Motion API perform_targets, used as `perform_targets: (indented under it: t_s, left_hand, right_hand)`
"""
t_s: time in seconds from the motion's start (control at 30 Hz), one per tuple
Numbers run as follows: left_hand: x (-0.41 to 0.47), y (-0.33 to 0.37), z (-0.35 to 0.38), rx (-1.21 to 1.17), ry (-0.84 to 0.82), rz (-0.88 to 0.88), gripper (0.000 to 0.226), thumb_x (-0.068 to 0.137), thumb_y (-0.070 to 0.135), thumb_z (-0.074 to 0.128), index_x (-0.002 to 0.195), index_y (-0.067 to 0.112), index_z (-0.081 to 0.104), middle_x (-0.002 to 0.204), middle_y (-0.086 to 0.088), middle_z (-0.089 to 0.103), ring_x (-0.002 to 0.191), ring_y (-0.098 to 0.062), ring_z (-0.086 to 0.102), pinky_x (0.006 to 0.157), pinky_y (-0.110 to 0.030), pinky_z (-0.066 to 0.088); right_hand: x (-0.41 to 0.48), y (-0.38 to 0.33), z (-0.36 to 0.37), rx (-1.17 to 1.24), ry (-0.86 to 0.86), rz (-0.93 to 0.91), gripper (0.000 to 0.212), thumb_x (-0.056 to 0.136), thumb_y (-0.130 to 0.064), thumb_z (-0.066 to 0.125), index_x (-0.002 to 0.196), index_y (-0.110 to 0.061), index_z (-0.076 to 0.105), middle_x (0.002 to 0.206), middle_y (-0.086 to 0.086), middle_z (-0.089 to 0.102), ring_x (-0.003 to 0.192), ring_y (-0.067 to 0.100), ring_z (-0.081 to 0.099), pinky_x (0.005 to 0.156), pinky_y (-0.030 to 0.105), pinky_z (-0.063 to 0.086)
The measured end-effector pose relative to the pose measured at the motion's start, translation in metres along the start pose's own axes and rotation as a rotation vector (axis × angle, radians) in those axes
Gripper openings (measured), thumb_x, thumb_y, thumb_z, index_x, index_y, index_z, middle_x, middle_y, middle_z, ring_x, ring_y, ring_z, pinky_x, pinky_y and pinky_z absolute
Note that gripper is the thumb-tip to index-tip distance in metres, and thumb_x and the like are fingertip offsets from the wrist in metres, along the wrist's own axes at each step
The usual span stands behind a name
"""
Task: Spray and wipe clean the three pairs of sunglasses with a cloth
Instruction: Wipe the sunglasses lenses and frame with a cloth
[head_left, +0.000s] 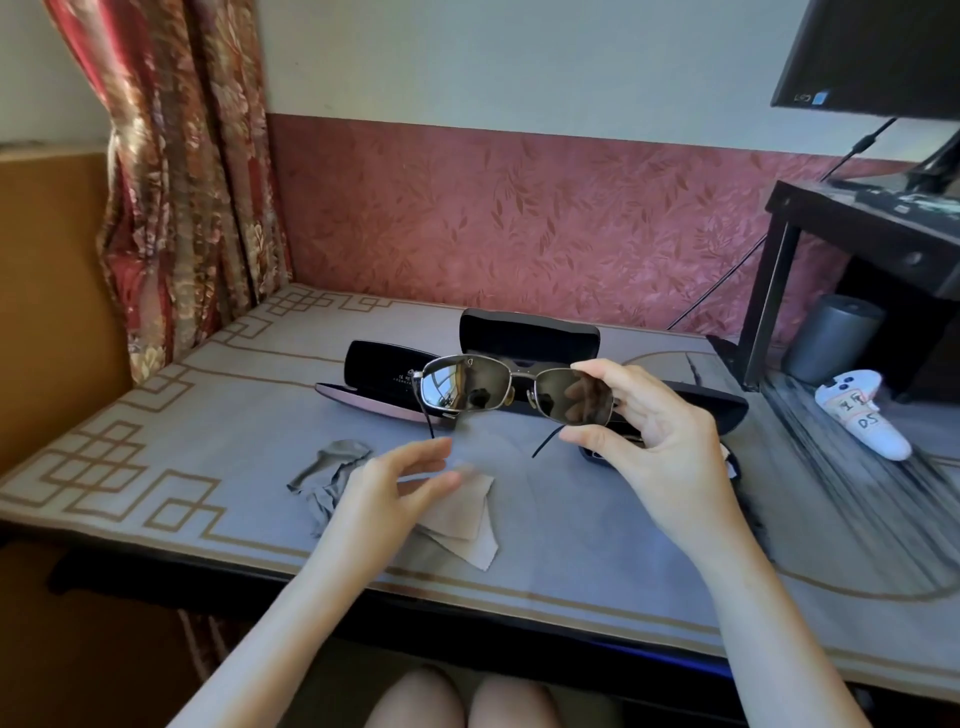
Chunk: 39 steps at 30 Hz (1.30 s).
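Before the open cases (530, 332), right hand (670, 447) pinches sunglasses (462, 385).

Floral curtain (182, 182), black monitor (872, 52), grey cylinder (831, 338)

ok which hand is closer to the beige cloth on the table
Left. The left hand hovers at the left edge of the beige cloth, fingers open. The right hand is up to its right, pinching the sunglasses by one lens.

Grey table (234, 395) bordered in tan fretwork. Above it, silver-framed, dark-lensed sunglasses (514, 387); on it, black cases (530, 335), beige cloth (462, 519). Behind it, rose leaf-patterned wall (519, 218); left, red-gold floral curtain (192, 182).
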<state>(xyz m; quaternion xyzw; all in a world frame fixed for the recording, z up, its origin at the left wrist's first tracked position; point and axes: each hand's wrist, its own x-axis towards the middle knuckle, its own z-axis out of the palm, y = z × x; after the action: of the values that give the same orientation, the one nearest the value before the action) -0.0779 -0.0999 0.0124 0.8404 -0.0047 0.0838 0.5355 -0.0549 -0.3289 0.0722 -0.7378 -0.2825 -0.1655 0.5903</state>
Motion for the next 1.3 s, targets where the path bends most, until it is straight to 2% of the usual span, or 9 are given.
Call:
perform_targets:
  t_s: [0.13, 0.27, 0.37, 0.47, 0.53, 0.63, 0.9, 1.2, 1.3]
  left_hand:
    - [0.003, 0.003, -0.014, 0.01, 0.118, 0.047, 0.025, 0.089, 0.016, 0.067, 0.11, 0.03, 0.067, 0.102, 0.018, 0.069, 0.093, 0.01, 0.064, 0.074, 0.0, 0.043]
    - [-0.001, 0.01, -0.029, -0.087, 0.202, 0.103, 0.023, 0.097, 0.012, 0.054, 0.099, 0.028, 0.07, 0.092, 0.012, 0.075, 0.089, 0.0, 0.069, 0.081, -0.018, 0.054]
    - [-0.008, 0.021, -0.039, -0.147, 0.254, 0.139, 0.024, 0.094, 0.04, 0.057, 0.114, 0.03, 0.067, 0.105, 0.014, 0.072, 0.101, -0.002, 0.066, 0.09, -0.032, 0.054]
    - [-0.016, 0.035, -0.043, -0.238, 0.173, 0.142, 0.053, 0.077, 0.064, 0.053, 0.123, 0.042, 0.06, 0.119, 0.019, 0.066, 0.113, -0.001, 0.061, 0.093, -0.028, 0.048]
    - [-0.02, 0.045, -0.04, -0.339, 0.086, 0.124, 0.048, 0.078, 0.067, 0.053, 0.12, 0.046, 0.062, 0.117, 0.022, 0.067, 0.114, -0.001, 0.061, 0.092, -0.022, 0.049]
    - [-0.021, 0.054, -0.034, -0.477, 0.122, 0.111, 0.032, 0.086, 0.05, 0.052, 0.11, 0.037, 0.068, 0.103, 0.022, 0.072, 0.108, -0.003, 0.065, 0.082, -0.011, 0.05]
    - [-0.017, 0.053, -0.033, -0.649, 0.202, 0.068, 0.026, 0.091, 0.022, 0.054, 0.105, 0.008, 0.071, 0.102, -0.007, 0.075, 0.098, -0.021, 0.071, 0.082, -0.025, 0.057]
    - [-0.018, 0.051, -0.035, -0.719, 0.217, 0.044, 0.024, 0.091, 0.019, 0.055, 0.105, 0.009, 0.071, 0.1, -0.007, 0.076, 0.096, -0.018, 0.072, 0.077, -0.021, 0.056]
    - [-0.018, 0.049, -0.037, -0.677, 0.213, 0.036, 0.024, 0.091, 0.02, 0.055, 0.105, 0.01, 0.072, 0.101, -0.006, 0.076, 0.097, -0.018, 0.072, 0.081, -0.022, 0.056]
  right_hand:
    - [-0.001, 0.003, -0.001, 0.007, -0.008, 0.012, 0.049, 0.075, 0.001, 0.077, 0.11, -0.031, 0.065, 0.096, -0.006, 0.066, 0.099, 0.016, 0.064, 0.097, 0.032, 0.049]
    - [-0.002, 0.006, 0.002, 0.033, -0.025, 0.01, 0.05, 0.074, 0.002, 0.077, 0.107, -0.035, 0.067, 0.096, -0.009, 0.065, 0.101, 0.016, 0.064, 0.097, 0.03, 0.047]
    - [-0.001, 0.008, 0.003, 0.034, -0.028, 0.013, 0.051, 0.074, 0.002, 0.078, 0.107, -0.036, 0.067, 0.099, -0.008, 0.065, 0.105, 0.019, 0.063, 0.101, 0.032, 0.046]
    - [-0.001, 0.008, 0.005, 0.041, -0.032, 0.023, 0.05, 0.075, 0.002, 0.077, 0.11, -0.031, 0.066, 0.098, -0.008, 0.065, 0.105, 0.021, 0.063, 0.102, 0.033, 0.046]
    - [-0.001, 0.007, 0.006, 0.047, -0.033, 0.024, 0.049, 0.074, 0.003, 0.077, 0.11, -0.029, 0.066, 0.098, -0.006, 0.065, 0.104, 0.021, 0.063, 0.101, 0.035, 0.047]
    - [-0.002, 0.005, 0.01, 0.052, -0.029, 0.013, 0.05, 0.074, 0.003, 0.078, 0.11, -0.03, 0.067, 0.099, -0.003, 0.065, 0.103, 0.021, 0.063, 0.101, 0.037, 0.047]
    - [-0.003, 0.0, 0.019, -0.027, -0.053, 0.005, 0.045, 0.074, -0.001, 0.078, 0.11, -0.026, 0.067, 0.102, -0.014, 0.067, 0.107, 0.013, 0.064, 0.101, 0.024, 0.044]
    - [-0.001, 0.0, 0.027, 0.005, 0.004, 0.119, 0.049, 0.069, -0.023, 0.079, 0.113, -0.038, 0.065, 0.112, -0.022, 0.067, 0.108, 0.004, 0.063, 0.091, 0.014, 0.048]
    - [0.001, 0.001, 0.027, 0.027, -0.002, 0.179, 0.048, 0.068, -0.014, 0.084, 0.107, -0.038, 0.068, 0.108, -0.013, 0.072, 0.102, 0.004, 0.067, 0.095, 0.017, 0.047]
